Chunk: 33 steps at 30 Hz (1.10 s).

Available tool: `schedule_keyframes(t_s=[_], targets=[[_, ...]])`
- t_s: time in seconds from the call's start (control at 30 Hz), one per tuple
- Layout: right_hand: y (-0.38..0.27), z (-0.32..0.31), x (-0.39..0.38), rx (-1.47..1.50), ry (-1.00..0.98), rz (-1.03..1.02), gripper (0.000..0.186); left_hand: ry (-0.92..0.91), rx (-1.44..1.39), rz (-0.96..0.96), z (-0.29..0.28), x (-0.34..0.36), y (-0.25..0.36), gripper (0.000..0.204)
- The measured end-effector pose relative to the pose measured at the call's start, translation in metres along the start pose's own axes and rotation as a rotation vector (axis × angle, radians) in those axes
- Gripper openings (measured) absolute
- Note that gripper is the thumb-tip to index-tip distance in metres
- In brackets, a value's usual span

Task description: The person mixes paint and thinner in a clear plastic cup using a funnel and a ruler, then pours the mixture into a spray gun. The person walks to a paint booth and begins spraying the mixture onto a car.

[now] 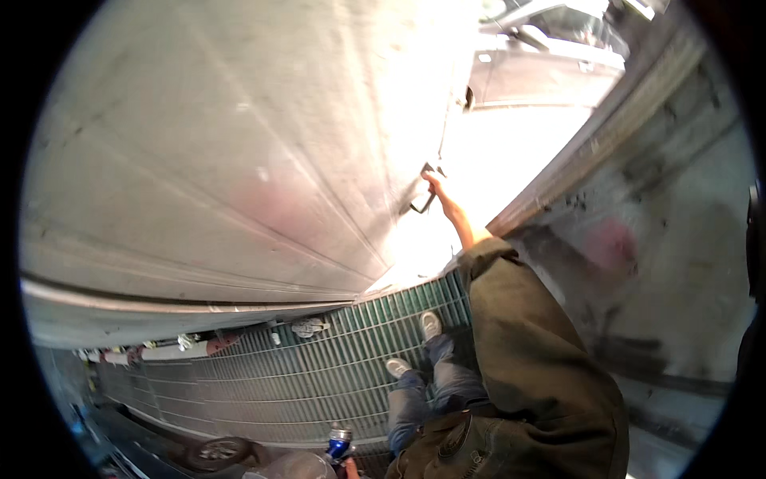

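Note:
My right hand (pixel 436 180), its arm in a dark olive sleeve stretched out ahead, is closed around the top of a dark bracket-shaped door handle (pixel 424 204). The handle sits on the edge of a large pale panelled door (pixel 263 168), which stands partly open with bright light in the gap. At the lower edge only a bit of my left hand (pixel 350 469) shows, against a blue cylinder with a silvery top (pixel 339 441). That hand seems to hold it, though most of its fingers are cut off by the picture's edge.
Beyond the gap a car (pixel 542 76) stands in the glare. A stained grey wall (pixel 670 239) rises on the right. Green-grey slatted grating (pixel 319 375) lies underfoot, with crumpled litter (pixel 309 327) near the door's foot. At lower left is a dark vehicle with a wheel (pixel 219 453).

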State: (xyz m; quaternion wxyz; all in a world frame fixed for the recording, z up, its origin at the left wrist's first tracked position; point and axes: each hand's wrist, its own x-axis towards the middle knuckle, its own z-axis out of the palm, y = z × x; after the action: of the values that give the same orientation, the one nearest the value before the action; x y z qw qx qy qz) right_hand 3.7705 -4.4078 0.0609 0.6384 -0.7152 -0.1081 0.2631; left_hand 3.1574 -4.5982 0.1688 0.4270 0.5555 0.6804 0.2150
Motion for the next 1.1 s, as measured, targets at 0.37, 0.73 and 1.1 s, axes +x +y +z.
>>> schedule_keyframes(t_s=[0.37,0.73,1.1], targets=[[0.020,-0.041,-0.211,0.129,0.253,0.038,0.024,-0.149,0.103,0.002,-0.037,-0.039,-0.053,0.028],[0.017,-0.043,-0.214,0.254,0.237,-0.018,0.020,-0.471,0.101,0.271,0.073,0.060,0.027,0.027],[0.013,-0.035,-0.187,0.068,0.191,-0.011,0.021,-0.568,0.081,0.339,0.102,0.062,0.037,0.026]])
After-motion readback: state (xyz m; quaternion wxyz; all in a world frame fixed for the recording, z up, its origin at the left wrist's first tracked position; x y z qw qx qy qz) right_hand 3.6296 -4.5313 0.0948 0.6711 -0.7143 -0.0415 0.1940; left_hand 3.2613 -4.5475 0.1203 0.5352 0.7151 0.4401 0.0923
